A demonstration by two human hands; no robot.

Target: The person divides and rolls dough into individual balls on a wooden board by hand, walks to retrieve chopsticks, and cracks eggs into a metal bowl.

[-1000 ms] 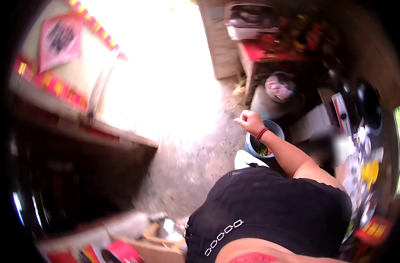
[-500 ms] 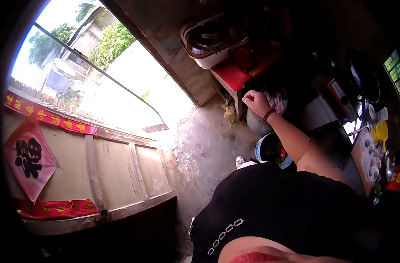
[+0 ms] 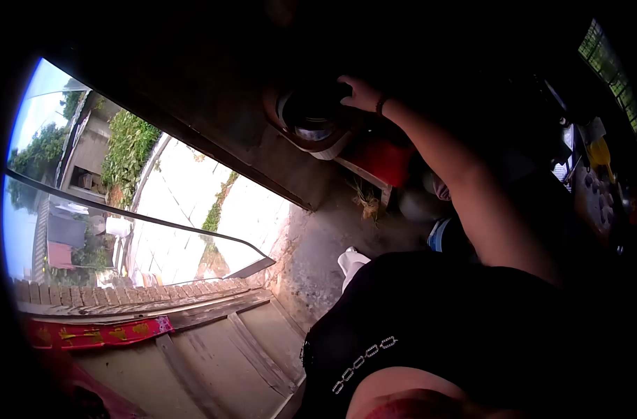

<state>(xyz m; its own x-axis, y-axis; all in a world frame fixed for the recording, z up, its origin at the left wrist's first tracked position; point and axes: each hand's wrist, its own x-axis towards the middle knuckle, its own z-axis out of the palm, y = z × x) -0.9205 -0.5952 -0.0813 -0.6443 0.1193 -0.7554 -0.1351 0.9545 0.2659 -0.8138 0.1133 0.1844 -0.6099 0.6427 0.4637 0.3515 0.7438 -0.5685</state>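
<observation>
My right hand (image 3: 362,96), with a dark beaded bracelet at the wrist, reaches out at the upper middle. Its thumb and fingers are apart, with nothing seen held between them. It is at the right side of a pale basin (image 3: 325,149) that holds dark, round ware and a shiny bowl (image 3: 311,133). Deep shadow hides whether the fingertips touch the ware. My left hand is out of view.
The basin stands by a red-topped table (image 3: 381,162). Below are a blue-rimmed bucket (image 3: 438,236) and a plant bunch (image 3: 367,202). At the right are a yellow utensil (image 3: 599,152) and a board (image 3: 589,199) with small pale pieces. A wooden door (image 3: 214,349) stands lower left.
My right hand has moved up from above the bucket, past the red tabletop, to the basin, and its fingers have spread. The view has turned toward the doorway and become darker.
</observation>
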